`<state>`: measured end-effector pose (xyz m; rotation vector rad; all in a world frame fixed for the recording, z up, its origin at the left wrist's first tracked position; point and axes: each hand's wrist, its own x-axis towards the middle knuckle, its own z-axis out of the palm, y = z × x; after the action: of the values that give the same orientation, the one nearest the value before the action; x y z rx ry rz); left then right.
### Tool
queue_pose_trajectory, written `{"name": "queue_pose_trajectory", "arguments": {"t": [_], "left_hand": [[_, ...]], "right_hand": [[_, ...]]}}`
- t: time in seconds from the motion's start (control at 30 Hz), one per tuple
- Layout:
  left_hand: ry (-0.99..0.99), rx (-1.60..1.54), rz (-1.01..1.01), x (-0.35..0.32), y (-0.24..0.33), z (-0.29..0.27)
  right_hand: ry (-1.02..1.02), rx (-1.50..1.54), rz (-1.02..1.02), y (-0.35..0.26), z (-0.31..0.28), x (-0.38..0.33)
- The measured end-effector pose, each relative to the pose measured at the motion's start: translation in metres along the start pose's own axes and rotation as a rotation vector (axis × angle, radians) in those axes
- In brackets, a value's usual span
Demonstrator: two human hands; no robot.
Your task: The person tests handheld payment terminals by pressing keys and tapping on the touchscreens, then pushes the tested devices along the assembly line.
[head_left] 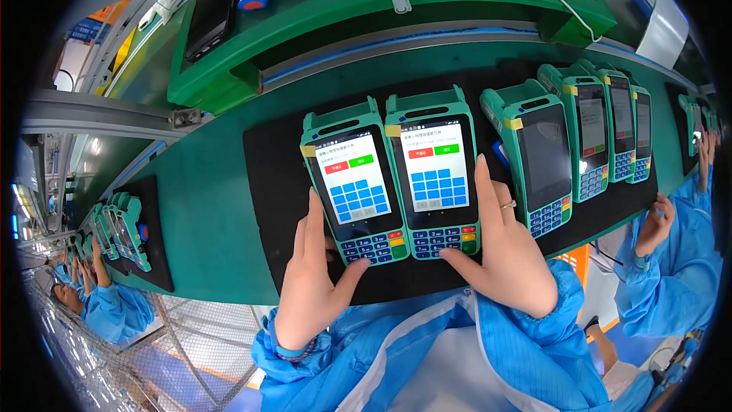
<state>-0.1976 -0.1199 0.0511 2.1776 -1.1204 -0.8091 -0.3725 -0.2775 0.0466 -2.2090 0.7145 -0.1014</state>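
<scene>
Closest to the camera are the person's blue smock sleeves, coming up from the bottom edge. The left hand is spread open, its fingers flat against the left side of a green handheld pay terminal with a lit white screen, and its thumb tip touches the keys at the bottom. The right hand is open too, its fingers lying along the right side of a second green pay terminal with a lit screen, thumb at its bottom keys. Neither hand pinches anything. The two terminals lie flat, touching side by side on a black mat, right between the two hands. Their long sides run away from the person, keys near, tops far. Each hand is nearest its own terminal. To the right a row of more green terminals stands close, so there is little room that way. To the left the green table is bare past the mat edge. Another person's hand is near the far right.
</scene>
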Motion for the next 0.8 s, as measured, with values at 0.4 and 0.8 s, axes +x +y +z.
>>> {"name": "queue_pose_trajectory", "arguments": {"t": [0.4, 0.8], "left_hand": [[0.120, 0.120, -0.028, 0.002, 0.005, 0.015], [0.122, 0.137, -0.054, -0.002, 0.010, 0.010]], "right_hand": [[0.133, -0.150, 0.017, -0.006, 0.013, 0.002], [0.124, -0.113, 0.092, -0.011, 0.022, 0.004]]}}
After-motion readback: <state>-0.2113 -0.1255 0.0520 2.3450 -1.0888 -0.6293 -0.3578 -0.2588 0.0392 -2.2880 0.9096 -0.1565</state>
